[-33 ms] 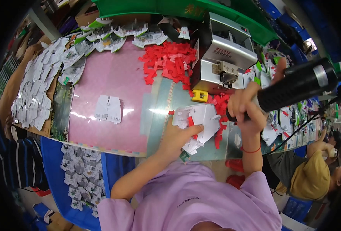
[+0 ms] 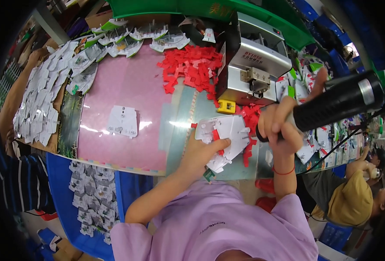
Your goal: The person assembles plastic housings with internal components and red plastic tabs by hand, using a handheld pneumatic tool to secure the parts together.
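Head view, white shell: white plastic shell [image 2: 233, 137] at the near bench edge, ahead of the torso, tilted, inner side up; long axis hard to call.
Red insert: red strip [image 2: 216, 135] lies across the shell, beside the thumb.
Left hand: left hand [image 2: 200, 153] grips the shell's left side; thumb pressed on top, other fingers hidden underneath, spread can't be told.
Right hand: right hand [image 2: 283, 124], fingers curled round the front end of a black handheld tool [image 2: 338, 105], one digit raised; partly blurred.
Key relation: shell lies left of the right-hand fingers, gap between; tool's long axis slants from upper right down-left toward it. Left hand nearer, in contact.
Green board: small green board [image 2: 208, 175] just below the left hand; attachment unclear.
Around shell: yellow block [image 2: 226, 107] just beyond; red pieces [image 2: 188, 65] heaped farther off, more beside the shell; silver machine [image 2: 253, 63] behind the block.
Pink mat: single white panel [image 2: 123, 122] on pink mat [image 2: 114, 154].
Blue bin: blue bin [image 2: 60, 187], lower left, holds white parts [image 2: 92, 198] in rows.
Green trough: green trough [image 2: 266, 19] along the back; contents can't be seen.
Far left: white pieces [image 2: 38, 104] heaped, co-worker's arm [image 2: 16, 102] alongside.
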Demonstrator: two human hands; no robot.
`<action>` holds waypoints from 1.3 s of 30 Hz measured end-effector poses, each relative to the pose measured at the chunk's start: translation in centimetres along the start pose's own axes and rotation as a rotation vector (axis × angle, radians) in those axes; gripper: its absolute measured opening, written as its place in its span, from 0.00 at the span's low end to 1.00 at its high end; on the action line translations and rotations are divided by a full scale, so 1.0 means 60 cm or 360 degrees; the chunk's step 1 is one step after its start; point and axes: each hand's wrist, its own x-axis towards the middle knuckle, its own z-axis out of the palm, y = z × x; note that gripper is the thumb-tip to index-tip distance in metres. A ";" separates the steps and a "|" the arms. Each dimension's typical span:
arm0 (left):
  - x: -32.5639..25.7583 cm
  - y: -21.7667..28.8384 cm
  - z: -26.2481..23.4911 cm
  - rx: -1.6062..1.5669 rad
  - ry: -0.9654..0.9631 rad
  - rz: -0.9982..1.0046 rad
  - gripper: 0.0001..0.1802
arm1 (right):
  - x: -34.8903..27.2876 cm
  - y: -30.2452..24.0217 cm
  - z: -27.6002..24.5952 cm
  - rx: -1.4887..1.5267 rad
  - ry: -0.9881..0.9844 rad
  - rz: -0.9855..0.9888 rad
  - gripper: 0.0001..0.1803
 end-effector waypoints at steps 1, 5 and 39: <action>0.002 0.004 0.004 -0.0098 -0.0017 -0.0039 0.21 | 0.000 -0.002 0.006 0.0004 0.0007 0.0004 0.45; 0.000 0.012 0.013 -0.0064 0.0003 -0.0151 0.22 | -0.021 -0.028 0.018 -0.0040 -0.0194 0.0042 0.46; -0.026 0.007 0.006 -0.0075 -0.0130 -0.0079 0.32 | -0.109 -0.028 -0.052 -0.0152 0.0656 -0.0054 0.07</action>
